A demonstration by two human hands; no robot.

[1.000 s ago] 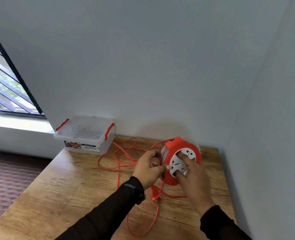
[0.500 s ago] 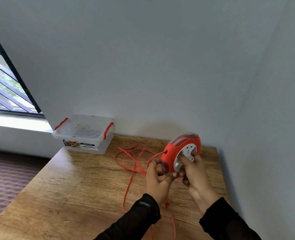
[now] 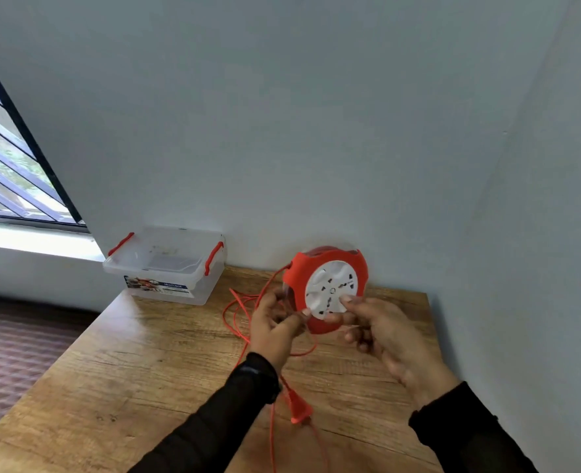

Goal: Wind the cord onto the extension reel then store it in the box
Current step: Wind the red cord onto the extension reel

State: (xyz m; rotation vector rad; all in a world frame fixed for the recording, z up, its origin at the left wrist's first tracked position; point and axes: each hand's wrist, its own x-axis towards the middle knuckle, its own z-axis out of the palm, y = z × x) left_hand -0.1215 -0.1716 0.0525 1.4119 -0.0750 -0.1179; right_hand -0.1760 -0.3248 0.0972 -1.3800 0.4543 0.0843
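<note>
I hold a round orange extension reel (image 3: 326,268) with a white socket face above the wooden table (image 3: 152,363), its face turned towards me. My left hand (image 3: 273,331) grips the reel's left rim where the cord comes out. My right hand (image 3: 381,331) has its fingertips on the white face and lower edge. The orange cord (image 3: 239,310) lies in loose loops on the table left of the reel and runs down under my left forearm. Its orange plug (image 3: 299,409) lies near the front of the table. A clear plastic box (image 3: 166,268) with red latches stands open at the table's back left corner.
Grey walls close off the table at the back and on the right. A window (image 3: 13,175) with slats is at the left, above a patterned carpet floor (image 3: 13,356). The table's left edge drops to that floor.
The reel has turned so its white face points at me, and it sits a little higher. The loose loops have shrunk and shifted, and the plug now lies by my left wrist.
</note>
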